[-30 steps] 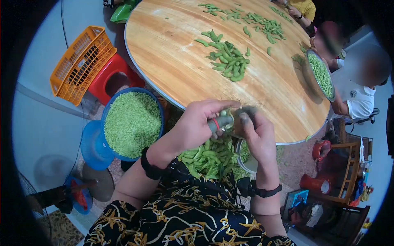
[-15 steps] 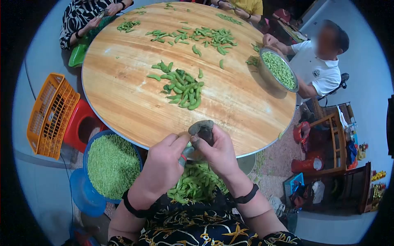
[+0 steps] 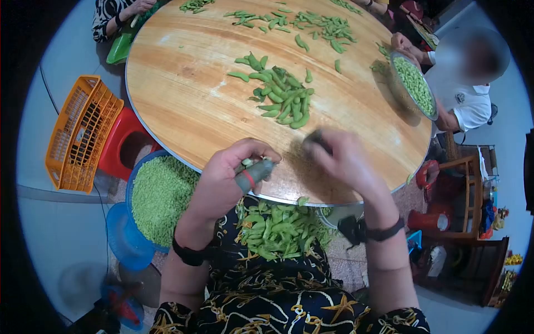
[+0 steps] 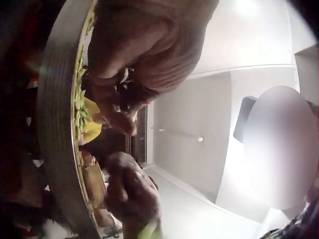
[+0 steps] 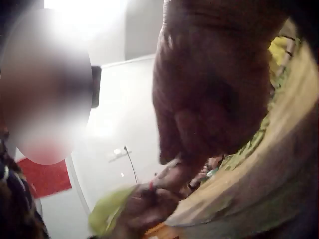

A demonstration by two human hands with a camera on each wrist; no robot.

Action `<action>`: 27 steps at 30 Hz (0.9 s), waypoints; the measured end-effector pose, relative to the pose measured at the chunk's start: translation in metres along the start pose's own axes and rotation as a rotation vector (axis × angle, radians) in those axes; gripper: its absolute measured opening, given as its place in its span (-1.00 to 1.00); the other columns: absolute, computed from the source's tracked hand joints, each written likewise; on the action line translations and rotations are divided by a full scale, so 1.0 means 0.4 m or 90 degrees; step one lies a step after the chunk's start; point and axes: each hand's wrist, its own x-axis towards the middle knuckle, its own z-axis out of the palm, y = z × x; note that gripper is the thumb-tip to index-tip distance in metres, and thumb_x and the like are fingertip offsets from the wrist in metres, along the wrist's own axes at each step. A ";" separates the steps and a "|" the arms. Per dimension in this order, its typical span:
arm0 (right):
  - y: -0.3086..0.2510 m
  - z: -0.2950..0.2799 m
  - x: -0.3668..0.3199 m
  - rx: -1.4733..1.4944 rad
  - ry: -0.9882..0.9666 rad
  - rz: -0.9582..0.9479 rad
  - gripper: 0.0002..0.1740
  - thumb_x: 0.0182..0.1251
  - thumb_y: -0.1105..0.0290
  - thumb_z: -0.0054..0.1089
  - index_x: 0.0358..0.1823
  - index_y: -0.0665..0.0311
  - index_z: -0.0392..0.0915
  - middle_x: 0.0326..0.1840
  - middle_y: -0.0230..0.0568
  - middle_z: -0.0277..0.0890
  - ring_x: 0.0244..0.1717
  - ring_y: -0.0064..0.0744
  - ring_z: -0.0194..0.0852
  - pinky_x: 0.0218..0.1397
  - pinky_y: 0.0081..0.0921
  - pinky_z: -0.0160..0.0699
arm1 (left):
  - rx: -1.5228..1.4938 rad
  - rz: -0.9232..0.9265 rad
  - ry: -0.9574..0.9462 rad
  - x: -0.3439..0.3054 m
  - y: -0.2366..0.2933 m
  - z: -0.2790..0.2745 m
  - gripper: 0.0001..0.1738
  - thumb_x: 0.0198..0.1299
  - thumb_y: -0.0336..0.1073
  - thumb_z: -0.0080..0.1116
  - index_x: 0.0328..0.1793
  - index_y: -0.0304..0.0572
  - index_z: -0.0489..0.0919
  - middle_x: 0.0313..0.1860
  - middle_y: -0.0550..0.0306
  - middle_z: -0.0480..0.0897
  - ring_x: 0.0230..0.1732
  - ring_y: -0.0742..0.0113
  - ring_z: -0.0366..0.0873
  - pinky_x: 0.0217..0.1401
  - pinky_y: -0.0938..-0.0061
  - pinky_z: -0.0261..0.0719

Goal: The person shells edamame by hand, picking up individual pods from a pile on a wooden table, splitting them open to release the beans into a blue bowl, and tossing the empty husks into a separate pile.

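Above the table's near edge, my left hand point(image 3: 225, 172) has its fingers curled round a few pale green beans point(image 3: 247, 163); a grey-green cover with a red band is on its thumb. My right hand point(image 3: 347, 158), blurred and with dark-covered fingertips, is apart to its right over the wooden table point(image 3: 183, 122). Whether it holds anything cannot be made out. Green pods point(image 3: 278, 228) lie heaped on the lap below the hands, and another pile of pods point(image 3: 286, 97) sits on the table beyond them. Both hands look dark in the wrist views.
A blue tub of shelled beans point(image 3: 161, 200) stands left of the lap, near a red stool point(image 3: 125, 145) and an orange crate point(image 3: 80, 133). Partly under the table's near edge is a bowl point(image 3: 347, 214). Across at the right, a person in white point(image 3: 464, 103) is beside a metal bowl of beans point(image 3: 414, 86).
The hands, close together half a second ago, are now apart, the right one farther right over the table. The head view has shifted, cutting off more of the people at the far side.
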 end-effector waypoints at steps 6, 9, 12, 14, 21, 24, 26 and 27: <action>-0.007 0.025 0.102 -0.316 0.058 0.074 -0.67 0.09 0.20 0.15 -0.38 0.39 0.48 -0.50 0.14 0.51 -0.38 0.06 0.53 -0.28 -0.16 0.50 | -0.075 -0.023 0.069 0.019 -0.010 0.051 -0.82 0.23 -0.37 0.00 -0.08 -0.26 0.50 -0.47 0.38 0.42 -0.51 0.69 0.29 -0.47 0.81 0.22; 0.033 0.025 0.075 -0.328 0.077 0.131 -0.61 0.07 0.19 0.18 -0.36 0.47 0.42 -0.49 0.24 0.46 -0.36 0.16 0.48 -0.30 -0.19 0.46 | -0.070 -0.022 0.085 0.015 -0.022 0.044 -0.78 0.22 -0.39 0.02 -0.02 -0.26 0.48 -0.40 0.39 0.42 -0.44 0.69 0.29 -0.41 0.78 0.25; 0.088 0.010 0.029 -0.181 0.101 0.049 -0.75 0.13 0.28 0.15 -0.35 0.36 0.48 -0.54 -0.03 0.53 -0.55 -0.13 0.50 -0.47 -0.31 0.45 | -0.115 -0.044 0.064 0.022 -0.019 0.067 -0.72 0.22 -0.40 0.05 0.07 -0.24 0.47 -0.34 0.40 0.42 -0.38 0.68 0.31 -0.34 0.77 0.28; 0.092 0.019 -0.005 0.201 0.027 0.147 -0.79 0.19 0.30 0.12 -0.34 0.33 0.48 -0.60 -0.19 0.47 -0.63 -0.34 0.39 -0.55 -0.47 0.33 | -0.232 -0.052 0.016 0.037 -0.032 0.088 -0.66 0.21 -0.42 0.05 0.13 -0.27 0.43 -0.27 0.37 0.46 -0.35 0.67 0.32 -0.34 0.78 0.27; -0.005 0.039 -0.115 0.782 -0.126 0.192 -0.77 0.40 0.27 -0.11 -0.31 0.26 0.42 -0.68 -0.52 0.23 -0.70 -0.76 0.01 -0.64 -0.76 -0.03 | -0.397 0.022 -0.048 0.055 -0.064 0.119 -0.80 0.16 -0.47 0.09 -0.07 -0.26 0.50 -0.24 0.21 0.56 -0.31 0.60 0.46 -0.36 0.74 0.33; -0.004 0.049 -0.140 0.694 -0.099 0.137 -0.72 0.43 0.25 -0.18 -0.33 0.27 0.41 -0.66 -0.53 0.22 -0.66 -0.74 0.03 -0.59 -0.75 0.01 | -0.349 0.035 0.041 0.044 -0.051 0.135 -0.88 0.16 -0.41 0.13 -0.18 -0.24 0.51 -0.36 0.23 0.57 -0.40 0.58 0.48 -0.35 0.69 0.39; 0.000 0.051 -0.151 0.686 -0.118 0.093 -0.71 0.44 0.25 -0.20 -0.35 0.28 0.40 -0.65 -0.53 0.22 -0.64 -0.73 0.04 -0.56 -0.74 0.03 | -0.290 0.036 0.073 0.036 -0.053 0.144 -0.88 0.16 -0.38 0.15 -0.21 -0.24 0.51 -0.41 0.25 0.56 -0.43 0.58 0.47 -0.35 0.68 0.41; -0.003 0.049 -0.156 0.734 -0.128 0.107 -0.69 0.44 0.25 -0.21 -0.37 0.28 0.40 -0.65 -0.53 0.23 -0.63 -0.73 0.04 -0.54 -0.74 0.04 | -0.235 0.039 0.103 0.033 -0.054 0.148 -0.87 0.16 -0.35 0.17 -0.23 -0.24 0.51 -0.47 0.27 0.55 -0.46 0.59 0.46 -0.35 0.67 0.42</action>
